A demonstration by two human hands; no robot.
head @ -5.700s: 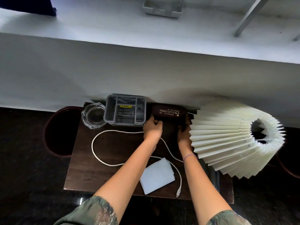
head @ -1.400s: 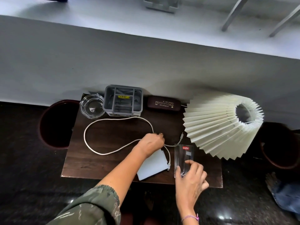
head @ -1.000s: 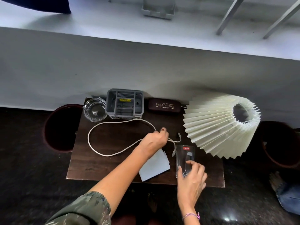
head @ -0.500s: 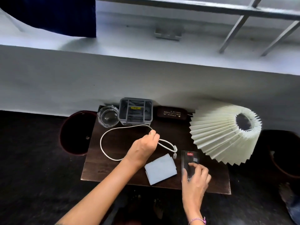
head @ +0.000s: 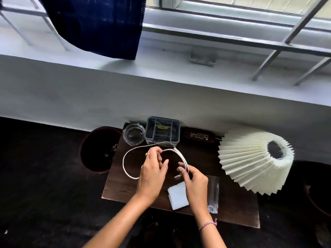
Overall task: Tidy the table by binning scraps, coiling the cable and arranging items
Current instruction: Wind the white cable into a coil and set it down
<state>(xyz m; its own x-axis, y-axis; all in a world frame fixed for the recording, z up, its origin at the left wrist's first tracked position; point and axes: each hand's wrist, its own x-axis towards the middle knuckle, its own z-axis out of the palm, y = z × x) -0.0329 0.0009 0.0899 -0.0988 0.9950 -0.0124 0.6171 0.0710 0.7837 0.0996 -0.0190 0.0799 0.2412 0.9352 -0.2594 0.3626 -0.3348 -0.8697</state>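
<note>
Below the window ledge, your small dark table (head: 232,203) stands against the wall, and the cable (head: 125,163) is partly raised off it between your hands. Your left hand (head: 152,172) pinches the cable between thumb and forefinger at the far side of the arc, with the other fingers loosely spread beneath. Your right hand (head: 195,181) has its fingers curled and pinches the doubled strands near the plug end, which dangles just above the white pad (head: 178,196). Between the two pinches the strands bow away from you towards the grey organiser (head: 162,130). What matters is the slack. One wide loop lies flat on the table to the left of your left hand, curves back towards you and disappears under that wrist. Your left hand is much nearer to it, so the next wrap probably has to be gathered from the left, while your right hand keeps the turns already made together.
</note>
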